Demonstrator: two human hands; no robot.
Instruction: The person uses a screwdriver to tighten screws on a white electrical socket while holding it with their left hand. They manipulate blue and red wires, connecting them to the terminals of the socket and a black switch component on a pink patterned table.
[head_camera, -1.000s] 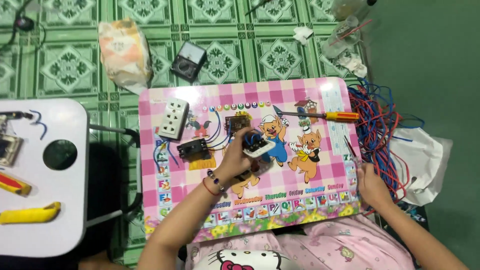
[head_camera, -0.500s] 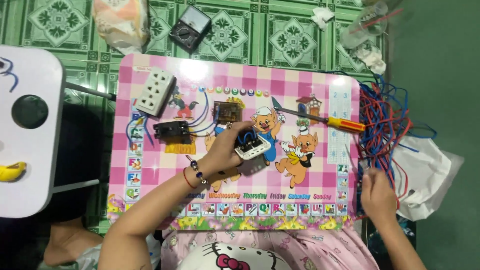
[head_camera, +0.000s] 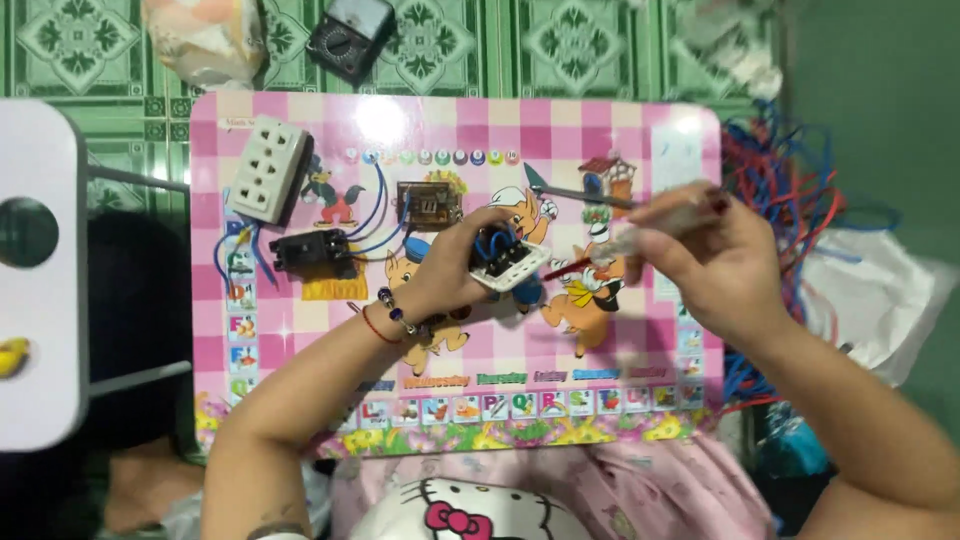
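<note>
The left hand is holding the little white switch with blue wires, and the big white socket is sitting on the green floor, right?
Not quite. The left hand does hold the white switch, but the head view shows the white socket lying on the pink table, at its far left corner, not on the green floor.

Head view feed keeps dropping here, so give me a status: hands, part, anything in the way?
Left hand grips white switch module. Right hand holds red-tipped tool at it. Blue wires trail to black box; nothing blocking.
</note>
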